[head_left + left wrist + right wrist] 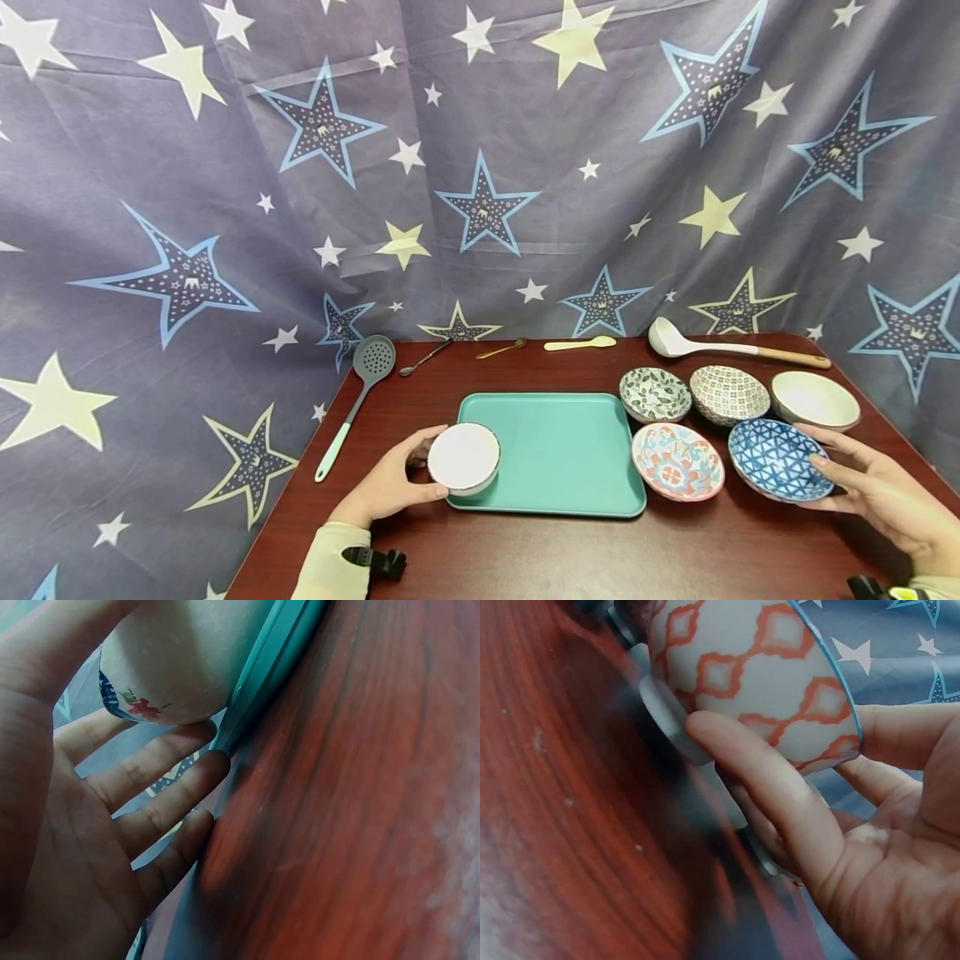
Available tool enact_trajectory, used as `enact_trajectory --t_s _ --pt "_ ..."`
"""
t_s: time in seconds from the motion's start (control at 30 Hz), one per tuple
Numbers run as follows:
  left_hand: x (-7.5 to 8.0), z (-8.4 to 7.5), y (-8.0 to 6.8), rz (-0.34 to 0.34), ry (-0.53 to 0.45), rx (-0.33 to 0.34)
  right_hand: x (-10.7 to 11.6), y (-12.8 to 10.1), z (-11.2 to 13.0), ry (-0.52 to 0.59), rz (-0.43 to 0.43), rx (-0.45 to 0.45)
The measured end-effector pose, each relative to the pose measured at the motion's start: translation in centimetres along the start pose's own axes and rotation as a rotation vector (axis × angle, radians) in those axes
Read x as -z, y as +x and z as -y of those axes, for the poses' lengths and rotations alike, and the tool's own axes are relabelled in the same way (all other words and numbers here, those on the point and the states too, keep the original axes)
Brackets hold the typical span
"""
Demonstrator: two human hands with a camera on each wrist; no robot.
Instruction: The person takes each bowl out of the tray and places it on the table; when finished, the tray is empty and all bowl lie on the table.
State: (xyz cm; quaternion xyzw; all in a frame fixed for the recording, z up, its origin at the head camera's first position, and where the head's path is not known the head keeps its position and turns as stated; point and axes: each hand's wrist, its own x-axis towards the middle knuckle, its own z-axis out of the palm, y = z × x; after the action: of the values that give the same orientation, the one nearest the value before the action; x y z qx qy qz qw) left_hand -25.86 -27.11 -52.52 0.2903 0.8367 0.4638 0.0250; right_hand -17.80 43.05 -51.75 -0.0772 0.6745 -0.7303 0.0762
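Note:
A white bowl (463,458) with a dark rim is at the left end of the green tray (551,454). My left hand (397,477) holds it from the left, thumb at the near side and fingers at the far side. In the left wrist view, a red flower shows on the bowl (176,667), and the other fingers of the hand (97,802) spread below it. On the right, my right hand (873,483) grips a blue-patterned bowl (780,458) by its right side. Orange diamonds cover that bowl's outside (742,671) in the right wrist view.
Beside the tray stand a red-and-blue floral bowl (677,462), a leaf-patterned bowl (655,395), a checked bowl (729,395) and a cream bowl (815,400). A white ladle (720,346) and small spoons lie behind. A grey skimmer (360,400) lies left.

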Motion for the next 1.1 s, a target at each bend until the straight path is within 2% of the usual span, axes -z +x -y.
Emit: enact_trajectory --t_s 0.17,0.43,0.6,0.9,1.1 --pt "-0.02 -0.22 0.01 -0.002 -0.008 0.004 -0.05 0.15 -0.25 -0.013 0.017 -0.015" --pt "0.11 -0.14 0.01 -0.004 0.009 0.008 0.19 0.29 -0.76 0.056 0.066 -0.003" --pt "0.28 0.05 -0.06 -0.009 0.030 0.045 0.37 0.47 -0.93 0.110 0.116 -0.007" --pt "0.27 0.06 -0.03 -0.015 0.059 0.047 0.30 0.62 -0.99 0.145 0.132 -0.010" --pt "0.42 0.07 -0.11 0.012 0.023 0.059 0.25 0.69 -0.88 0.178 0.163 0.000"
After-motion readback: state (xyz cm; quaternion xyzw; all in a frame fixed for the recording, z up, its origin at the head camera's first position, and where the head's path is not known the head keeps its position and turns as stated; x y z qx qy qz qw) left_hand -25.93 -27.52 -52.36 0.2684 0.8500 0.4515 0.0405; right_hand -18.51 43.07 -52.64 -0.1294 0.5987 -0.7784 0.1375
